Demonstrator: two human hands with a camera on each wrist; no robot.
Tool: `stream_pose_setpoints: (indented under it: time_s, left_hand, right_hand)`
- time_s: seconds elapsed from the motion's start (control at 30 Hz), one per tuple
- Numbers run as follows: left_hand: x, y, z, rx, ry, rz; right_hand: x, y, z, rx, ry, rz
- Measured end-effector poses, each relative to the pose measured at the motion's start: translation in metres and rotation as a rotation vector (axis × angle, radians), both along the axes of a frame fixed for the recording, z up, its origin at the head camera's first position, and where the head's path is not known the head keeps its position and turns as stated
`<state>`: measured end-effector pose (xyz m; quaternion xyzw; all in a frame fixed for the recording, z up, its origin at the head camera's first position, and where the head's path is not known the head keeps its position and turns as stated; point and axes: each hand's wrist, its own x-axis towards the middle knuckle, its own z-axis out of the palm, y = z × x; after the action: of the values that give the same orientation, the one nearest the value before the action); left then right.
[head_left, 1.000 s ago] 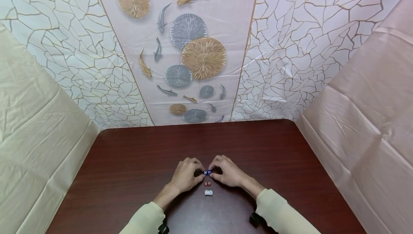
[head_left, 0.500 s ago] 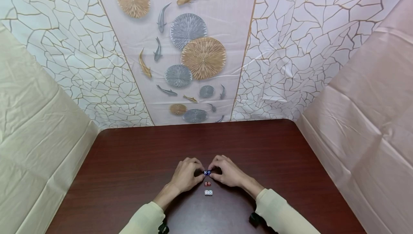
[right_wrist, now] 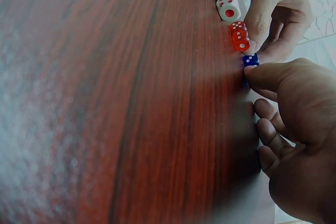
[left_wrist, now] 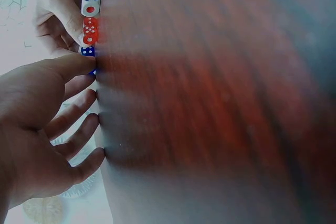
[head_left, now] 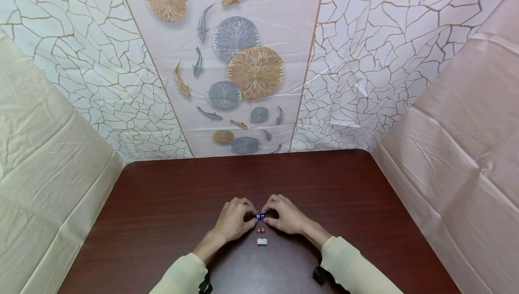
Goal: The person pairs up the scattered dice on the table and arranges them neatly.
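Observation:
Two blue dice (head_left: 260, 216) with white pips lie side by side on the table, between my hands. My left hand (head_left: 234, 220) pinches the left blue die with thumb and fingertips; its other fingers are spread, tips at the tabletop. From the other side my right hand (head_left: 286, 215) pinches the right blue die between thumb and finger. In the right wrist view the thumb covers part of the blue die (right_wrist: 251, 60). Nearer me, two red dice (head_left: 261, 230) sit as a touching pair. Closest to me is a pair of white dice (head_left: 262, 242).
The dark reddish-brown table (head_left: 170, 186) runs back to a patterned cloth wall (head_left: 239, 141). Plain beige cloth (head_left: 454, 159) hangs along the right side, and similar cloth (head_left: 61, 172) along the left.

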<state>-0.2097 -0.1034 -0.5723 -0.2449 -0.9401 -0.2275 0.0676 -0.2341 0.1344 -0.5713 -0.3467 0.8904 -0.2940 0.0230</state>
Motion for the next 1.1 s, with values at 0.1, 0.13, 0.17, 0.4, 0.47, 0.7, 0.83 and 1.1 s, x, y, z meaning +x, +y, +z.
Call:
stream_pose_setpoints:
  time_s: [0.1, 0.13, 0.17, 0.4, 0.47, 0.7, 0.83, 1.1]
  left_hand:
    - [-0.0006, -0.0003, 0.0000, -0.002, -0.002, 0.000]
    - [-0.0009, -0.0004, -0.0001, -0.003, -0.004, 0.000]
    - [-0.0012, -0.0006, 0.0000, -0.002, -0.006, 0.000]
    - [-0.0014, -0.0019, -0.0007, -0.010, -0.003, -0.001]
    - [-0.0015, -0.0020, -0.0006, -0.010, -0.002, -0.002]
    - [-0.0019, -0.0014, 0.0001, -0.005, 0.001, -0.002]
    - [-0.0021, -0.0014, -0.0004, -0.003, 0.000, 0.000]
    - [-0.0025, -0.0024, -0.0017, 0.004, 0.002, -0.012]
  right_hand:
    - [-0.0002, -0.0003, 0.0002, 0.000, 0.000, 0.002]
    - [-0.0004, -0.0005, 0.0003, -0.001, 0.001, 0.003]
    - [-0.0005, -0.0006, 0.0003, -0.001, 0.003, 0.003]
    - [-0.0007, -0.0012, -0.0004, -0.002, -0.001, 0.007]
    - [-0.0007, -0.0011, -0.0008, -0.002, -0.005, 0.008]
    - [-0.0010, -0.0005, -0.0018, -0.006, -0.003, 0.006]
    - [-0.0012, -0.0002, -0.0016, -0.002, 0.000, 0.004]
    - [-0.0013, 0.0006, -0.0022, 0.004, 0.004, -0.002]
